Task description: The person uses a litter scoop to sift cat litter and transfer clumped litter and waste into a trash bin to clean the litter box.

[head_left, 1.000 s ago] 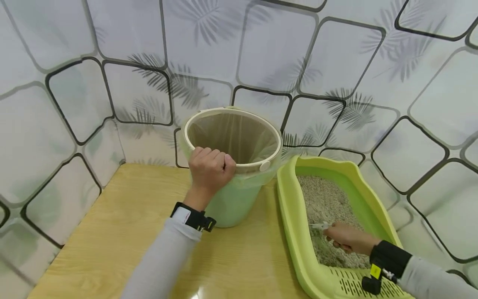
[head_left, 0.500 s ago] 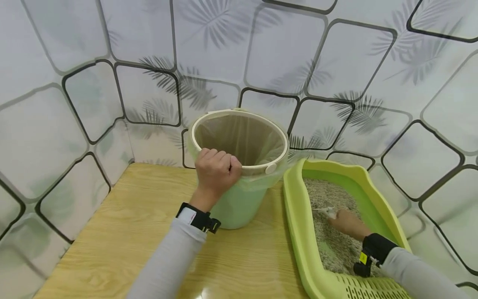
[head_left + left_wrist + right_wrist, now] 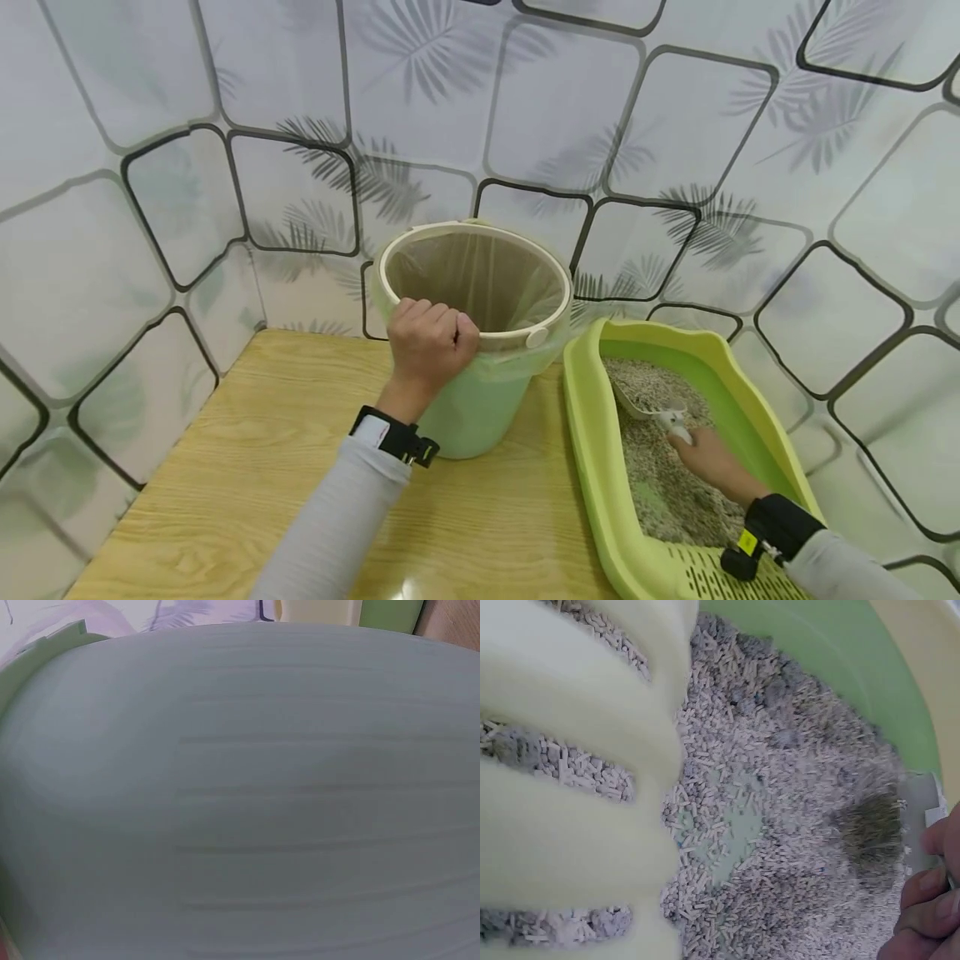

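A pale green trash bin stands upright with a thin translucent bag lining it. My left hand grips the near left part of its cream rim; the left wrist view is mostly filled by the bin's ribbed side. In the yellow-green litter box, my right hand holds a white litter scoop by its handle. The scoop's head sits in the pellet litter along the left wall. In the right wrist view, a darker brown patch of litter lies beside the scoop.
The litter box has a slotted front step and high curved side walls. Box and bin stand close together on a wood-grain surface. Patterned walls rise close behind and to both sides. A green bare patch shows through the litter.
My right hand has moved toward the back of the box with the litter scoop, and more of the scoop's head shows now. My left hand has stayed on the bin's rim.
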`<state>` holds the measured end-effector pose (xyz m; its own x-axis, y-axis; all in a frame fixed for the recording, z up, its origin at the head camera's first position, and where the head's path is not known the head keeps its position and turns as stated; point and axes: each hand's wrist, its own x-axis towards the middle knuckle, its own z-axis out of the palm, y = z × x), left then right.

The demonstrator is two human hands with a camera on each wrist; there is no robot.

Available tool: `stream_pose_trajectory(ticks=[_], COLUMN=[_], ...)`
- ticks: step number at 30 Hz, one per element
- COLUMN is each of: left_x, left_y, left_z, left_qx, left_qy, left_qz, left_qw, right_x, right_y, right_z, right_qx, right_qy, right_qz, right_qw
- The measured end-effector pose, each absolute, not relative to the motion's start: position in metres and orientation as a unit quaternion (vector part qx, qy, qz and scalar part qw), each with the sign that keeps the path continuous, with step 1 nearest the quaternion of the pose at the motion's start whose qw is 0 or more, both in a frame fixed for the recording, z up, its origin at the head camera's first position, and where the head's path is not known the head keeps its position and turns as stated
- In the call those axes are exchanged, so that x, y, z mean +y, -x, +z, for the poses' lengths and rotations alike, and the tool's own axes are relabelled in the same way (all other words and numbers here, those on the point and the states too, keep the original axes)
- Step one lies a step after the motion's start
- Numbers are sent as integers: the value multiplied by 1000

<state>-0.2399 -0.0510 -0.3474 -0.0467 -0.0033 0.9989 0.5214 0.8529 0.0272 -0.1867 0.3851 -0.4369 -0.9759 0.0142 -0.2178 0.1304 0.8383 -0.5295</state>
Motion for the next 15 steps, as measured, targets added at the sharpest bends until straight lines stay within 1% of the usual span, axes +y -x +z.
stream_pose_trajectory(ticks=[5, 12, 15], left_x=[-55, -53, -52], left_y=[241, 244, 244], left_z=[-348, -348, -347], left_qx=[-701, -688, -687], left_qy=[183, 195, 195], left_qz=[-197, -183, -183], left_qw=[661, 675, 676], right_x=[382, 389, 393], right_y=[182, 161, 156], right_z=[-424, -401, -393], right_qx=[952, 957, 956], right_qy=[-58, -74, -84], right_qz=[-294, -281, -275], right_qw=[58, -28, -53])
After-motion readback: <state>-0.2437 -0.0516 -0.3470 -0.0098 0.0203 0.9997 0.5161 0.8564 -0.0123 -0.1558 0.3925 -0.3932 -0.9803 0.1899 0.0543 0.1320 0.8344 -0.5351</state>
